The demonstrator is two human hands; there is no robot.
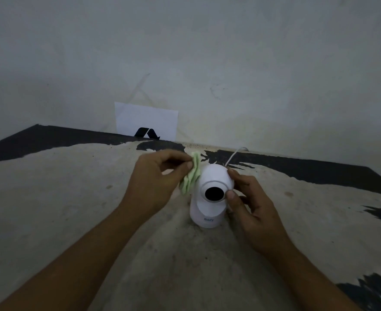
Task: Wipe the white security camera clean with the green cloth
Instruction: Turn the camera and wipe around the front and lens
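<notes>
Both forearms enter from the near edge. Right hand (250, 198) pinches the white security camera (209, 196) at mid-table; left hand (155, 178) fingers closed on the green cloth (190, 176), touching its left side. Advise firm bracing, light strokes. Blue base label unreadable.

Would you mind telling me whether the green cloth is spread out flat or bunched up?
Bunched up: the green cloth shows wavy folds, pinched in the left hand against the white camera.

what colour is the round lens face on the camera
Black, ringed in grey, on the white camera; clearest in the head view.
</notes>
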